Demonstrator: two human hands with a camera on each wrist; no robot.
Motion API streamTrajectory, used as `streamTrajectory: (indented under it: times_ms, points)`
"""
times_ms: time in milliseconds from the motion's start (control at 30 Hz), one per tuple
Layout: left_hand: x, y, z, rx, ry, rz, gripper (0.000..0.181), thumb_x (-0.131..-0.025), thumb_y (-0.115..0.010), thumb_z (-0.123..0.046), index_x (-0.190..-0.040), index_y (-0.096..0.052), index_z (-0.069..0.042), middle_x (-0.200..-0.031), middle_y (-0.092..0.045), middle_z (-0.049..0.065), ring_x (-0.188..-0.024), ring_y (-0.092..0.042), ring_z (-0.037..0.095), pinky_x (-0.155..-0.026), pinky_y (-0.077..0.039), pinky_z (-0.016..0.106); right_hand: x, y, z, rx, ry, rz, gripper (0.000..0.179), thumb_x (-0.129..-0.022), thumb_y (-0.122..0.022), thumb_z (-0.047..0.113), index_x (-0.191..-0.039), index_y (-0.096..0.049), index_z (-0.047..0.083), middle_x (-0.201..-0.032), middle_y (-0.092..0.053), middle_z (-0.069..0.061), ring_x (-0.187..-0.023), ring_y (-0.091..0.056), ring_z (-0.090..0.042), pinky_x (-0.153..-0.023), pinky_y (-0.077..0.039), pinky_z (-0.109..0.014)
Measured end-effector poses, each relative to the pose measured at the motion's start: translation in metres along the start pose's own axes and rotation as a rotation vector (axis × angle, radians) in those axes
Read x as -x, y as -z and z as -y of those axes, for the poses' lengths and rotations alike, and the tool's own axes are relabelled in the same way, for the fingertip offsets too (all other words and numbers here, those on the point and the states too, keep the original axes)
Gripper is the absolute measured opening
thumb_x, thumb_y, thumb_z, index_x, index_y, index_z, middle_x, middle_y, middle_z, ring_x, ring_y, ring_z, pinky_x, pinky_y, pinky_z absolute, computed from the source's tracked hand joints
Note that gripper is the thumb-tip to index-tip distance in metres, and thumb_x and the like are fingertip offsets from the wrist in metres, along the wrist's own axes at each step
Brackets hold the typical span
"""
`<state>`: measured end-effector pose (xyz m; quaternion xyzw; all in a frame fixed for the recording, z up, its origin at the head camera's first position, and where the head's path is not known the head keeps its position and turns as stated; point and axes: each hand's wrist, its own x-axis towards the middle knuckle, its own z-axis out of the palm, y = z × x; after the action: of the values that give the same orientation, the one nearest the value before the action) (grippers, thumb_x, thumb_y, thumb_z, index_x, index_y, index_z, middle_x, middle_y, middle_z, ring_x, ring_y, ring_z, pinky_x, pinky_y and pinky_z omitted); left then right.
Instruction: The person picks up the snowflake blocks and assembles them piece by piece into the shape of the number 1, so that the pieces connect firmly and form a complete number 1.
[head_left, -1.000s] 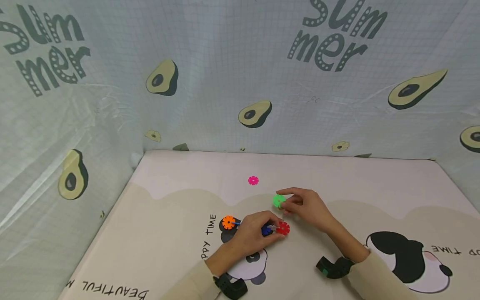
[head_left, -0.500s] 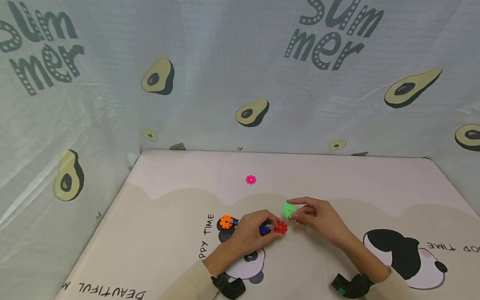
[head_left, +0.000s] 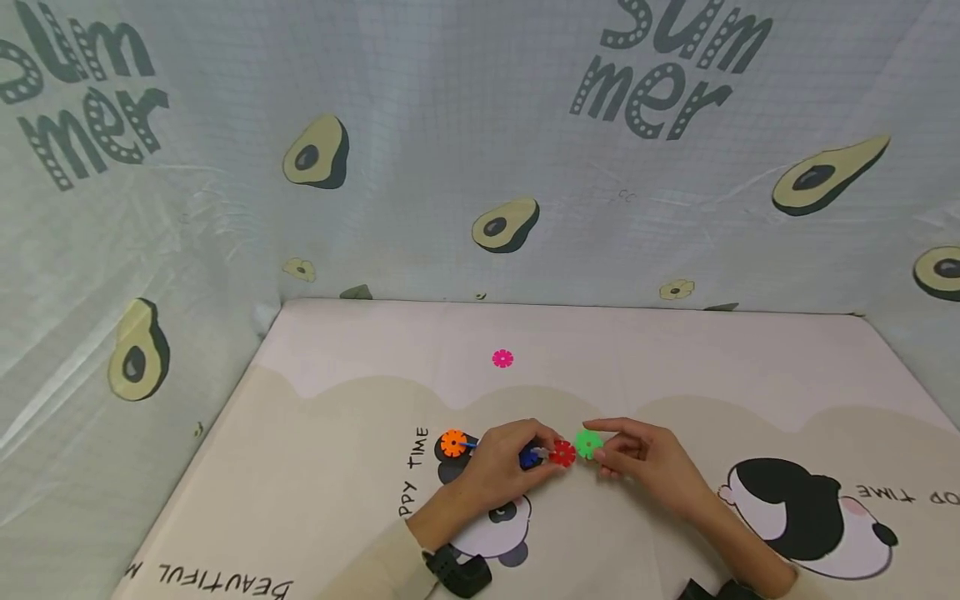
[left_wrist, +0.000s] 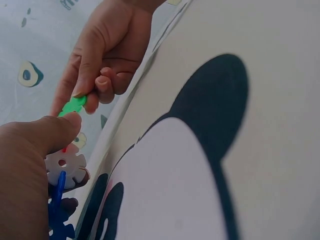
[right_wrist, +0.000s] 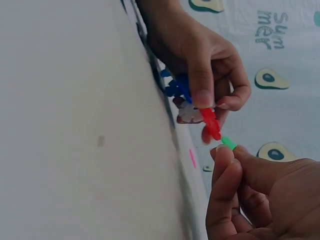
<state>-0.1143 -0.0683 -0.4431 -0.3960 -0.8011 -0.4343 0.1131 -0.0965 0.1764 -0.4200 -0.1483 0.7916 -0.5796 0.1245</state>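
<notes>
My left hand (head_left: 506,458) grips a chain of notched plastic discs linked edge to edge. An orange disc (head_left: 453,443) sticks out on its left, with a blue disc (head_left: 529,457), a whitish disc (left_wrist: 66,167) and a red disc (head_left: 562,453) toward the fingertips. Part of the chain is hidden behind the palm. Between thumb and fingers, my right hand (head_left: 652,458) pinches a green notched disc (head_left: 588,444). Its edge comes right up to the red disc's rim, as the right wrist view also shows.
A pink notched disc (head_left: 502,358) lies farther back on the table. The tabletop cover (head_left: 300,483) carries printed panda and dog pictures. Behind it hangs a curtain (head_left: 405,167) with avocado prints, and another panel of it closes the left side.
My right hand has brought the green disc nearer and rightward, down beside the red disc. The left hand keeps its hold on the chain almost in place.
</notes>
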Motion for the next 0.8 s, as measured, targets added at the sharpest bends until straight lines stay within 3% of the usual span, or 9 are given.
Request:
streamTrajectory:
  times_ms: [167,500,800]
  points:
    - [0.000,0.000,-0.001,-0.010,0.000,0.006,0.027,-0.079,-0.080,-0.017,-0.095,-0.058,-0.012,-0.097,-0.069,-0.001,-0.085,-0.062,0.005,-0.079,-0.047,0.014,0.003,-0.004,-0.003,-0.020,0.056,-0.004,0.039,-0.089,-0.068,0.013,-0.127,-0.060,0.005,-0.084,-0.067,-0.012,-0.071,-0.068,-0.025,-0.065,-0.055,-0.031]
    - [-0.001,-0.001,0.000,-0.012,-0.015,-0.008,0.026,-0.079,-0.080,-0.017,-0.092,-0.058,-0.011,-0.096,-0.070,-0.001,-0.086,-0.063,0.006,-0.076,-0.048,0.015,0.003,-0.012,-0.012,0.063,0.223,-0.074,0.034,-0.086,-0.070,0.006,-0.119,-0.066,0.008,-0.079,-0.068,-0.004,-0.065,-0.068,-0.019,-0.063,-0.055,-0.028]
    - [0.000,0.000,0.001,0.014,-0.013,0.002,0.024,-0.080,-0.079,-0.015,-0.088,-0.057,-0.011,-0.097,-0.070,0.000,-0.087,-0.063,0.006,-0.077,-0.049,0.016,0.003,-0.018,-0.015,0.049,0.241,-0.096,0.032,-0.084,-0.071,0.004,-0.116,-0.068,0.006,-0.081,-0.069,-0.006,-0.064,-0.067,-0.020,-0.060,-0.054,-0.027]
